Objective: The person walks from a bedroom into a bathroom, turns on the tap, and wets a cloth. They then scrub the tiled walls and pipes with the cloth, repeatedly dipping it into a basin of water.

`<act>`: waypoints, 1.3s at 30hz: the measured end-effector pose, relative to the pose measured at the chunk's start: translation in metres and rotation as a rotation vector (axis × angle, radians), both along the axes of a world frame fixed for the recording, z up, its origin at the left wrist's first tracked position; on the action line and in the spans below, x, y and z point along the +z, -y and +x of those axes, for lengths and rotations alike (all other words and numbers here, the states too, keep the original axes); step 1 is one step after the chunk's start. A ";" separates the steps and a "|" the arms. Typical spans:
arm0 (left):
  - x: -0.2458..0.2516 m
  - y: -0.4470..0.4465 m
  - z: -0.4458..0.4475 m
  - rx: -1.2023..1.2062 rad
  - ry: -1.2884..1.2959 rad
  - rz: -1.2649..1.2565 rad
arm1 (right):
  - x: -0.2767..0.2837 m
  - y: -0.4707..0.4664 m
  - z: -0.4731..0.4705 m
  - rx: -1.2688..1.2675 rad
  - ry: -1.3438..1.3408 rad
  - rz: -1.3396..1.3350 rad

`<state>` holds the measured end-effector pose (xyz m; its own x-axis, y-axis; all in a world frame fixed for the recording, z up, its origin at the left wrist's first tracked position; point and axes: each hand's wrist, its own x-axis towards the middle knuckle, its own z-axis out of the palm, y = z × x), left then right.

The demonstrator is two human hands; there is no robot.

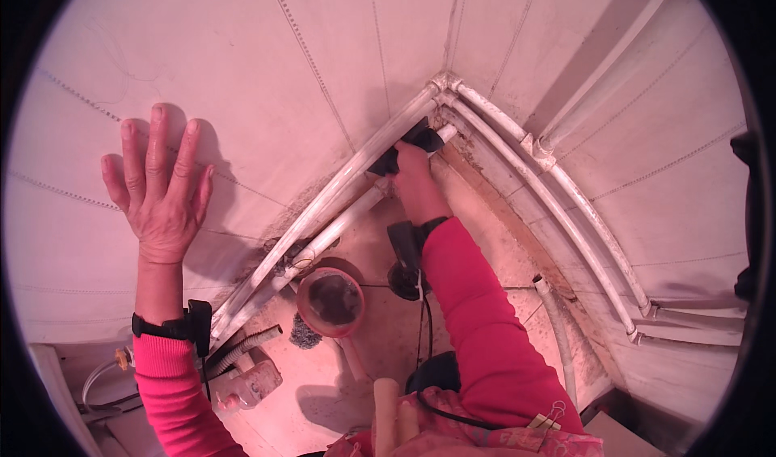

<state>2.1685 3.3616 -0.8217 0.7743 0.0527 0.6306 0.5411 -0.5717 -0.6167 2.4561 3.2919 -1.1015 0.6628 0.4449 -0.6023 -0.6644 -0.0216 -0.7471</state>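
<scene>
My left hand (pixel 162 193) lies flat against the tiled wall (pixel 242 62), its fingers spread and nothing in it. In the corner, my right hand (pixel 415 169) grips a dark cloth (pixel 421 138), which is around or against the white pipe low by the wall. Part of the cloth and my right fingertips are hidden behind the upper pipes (pixel 339 178). Below the pipes, a reddish dipper with a long handle (pixel 351 357) stands on the floor and holds murky liquid (pixel 333 297). A steel wool scourer (pixel 304 332) sits beside it.
White pipes (pixel 551 202) run along both walls from the corner. A clear plastic bottle (pixel 251 385) and a corrugated hose (pixel 248 346) lie at lower left. Another hose (pixel 556 323) stands at right. A round dark floor fitting (pixel 405 280) is partly behind my right wrist device.
</scene>
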 end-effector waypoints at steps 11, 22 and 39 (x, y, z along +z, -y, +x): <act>0.002 0.001 0.001 -0.058 -0.008 0.018 | 0.026 0.002 0.010 -0.363 -0.205 0.685; 0.003 0.000 0.001 -0.028 -0.055 0.025 | -0.005 -0.029 0.055 -0.349 -0.163 0.626; 0.003 0.001 0.002 -0.027 -0.060 0.017 | 0.008 -0.023 0.046 -0.388 -0.004 0.713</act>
